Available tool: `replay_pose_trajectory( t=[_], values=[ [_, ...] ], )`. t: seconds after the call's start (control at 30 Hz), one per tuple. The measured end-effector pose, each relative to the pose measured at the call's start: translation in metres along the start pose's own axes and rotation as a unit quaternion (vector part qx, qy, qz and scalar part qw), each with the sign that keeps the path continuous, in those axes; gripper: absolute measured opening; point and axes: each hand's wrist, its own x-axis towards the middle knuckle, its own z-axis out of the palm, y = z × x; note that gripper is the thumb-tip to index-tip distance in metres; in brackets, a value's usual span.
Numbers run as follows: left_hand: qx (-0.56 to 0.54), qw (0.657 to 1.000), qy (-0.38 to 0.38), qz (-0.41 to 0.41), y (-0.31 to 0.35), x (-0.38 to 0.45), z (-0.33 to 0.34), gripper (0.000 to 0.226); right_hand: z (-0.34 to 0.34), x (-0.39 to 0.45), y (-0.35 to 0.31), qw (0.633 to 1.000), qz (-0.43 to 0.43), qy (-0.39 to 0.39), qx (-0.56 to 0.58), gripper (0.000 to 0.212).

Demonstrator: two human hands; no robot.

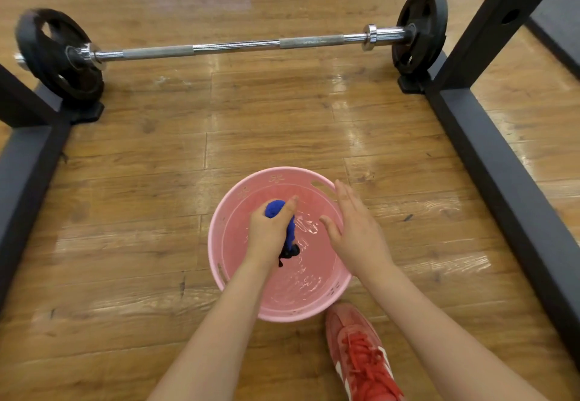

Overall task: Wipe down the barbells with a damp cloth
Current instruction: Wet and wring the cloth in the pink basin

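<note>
Barbell [235, 46] lay across the far floor, a black plate [59, 55] on its left end and another plate [422, 28] on its right, each resting by the foot of a dark rack frame [489, 155]. It was well apart from the hands and, by my judgement, not yet wiped. Nearer, a pink basin [216, 262] holding water stood on the wooden floor [125, 199]. Over it the left hand [270, 231] was clamped around a bunched blue cloth [276, 207], whose dark wet tail hung down toward the water. The right hand [354, 228] hovered just beside it, fingers straight and together, holding nothing. A red shoe [361, 356] sat touching or just beside the basin's near rim.

The step looked like wringing. The risks from here: a cloth left too wet would drip on the glossy floor and leave water on the steel shaft; one-handed squeezing might not drain it; and the foot so close could nudge the basin and slop water out.
</note>
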Motion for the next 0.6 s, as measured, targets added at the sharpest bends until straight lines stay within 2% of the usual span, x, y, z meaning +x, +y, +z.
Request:
replay_pose_trajectory(
  t=[0.1, 0.17, 0.23, 0.33, 0.47, 0.53, 0.6],
  values=[
    [-0.029, 0.996, -0.064, -0.047, -0.001, -0.001, 0.001, 0.005, 0.0, 0.0, 0.002, 1.0, -0.002, 0.003, -0.002, 0.066],
    [-0.021, 0.995, -0.083, -0.053, -0.004, -0.003, -0.001, 0.009, 0.0, 0.001, 0.002, 1.0, -0.005, 0.006, -0.005, 0.065],
    [0.027, 0.996, -0.081, -0.015, -0.004, -0.004, -0.003, 0.017, -0.001, 0.001, 0.001, 1.0, -0.007, 0.004, -0.012, 0.064],
    [0.07, 0.997, -0.024, 0.018, 0.003, -0.01, -0.003, 0.025, -0.003, 0.001, -0.002, 0.998, -0.022, -0.004, -0.052, 0.061],
    [0.089, 0.995, 0.05, 0.023, 0.008, -0.021, -0.01, 0.032, -0.006, -0.005, -0.005, 0.988, -0.09, 0.058, -0.107, 0.052],
    [0.143, 0.987, 0.047, 0.058, 0.008, -0.031, -0.018, 0.032, -0.008, -0.015, -0.009, 0.983, -0.11, 0.043, -0.141, 0.053],
    [0.238, 0.963, 0.024, 0.126, 0.006, -0.044, -0.026, 0.025, -0.008, -0.029, -0.015, 0.978, -0.127, 0.026, -0.165, 0.052]
  ],
)
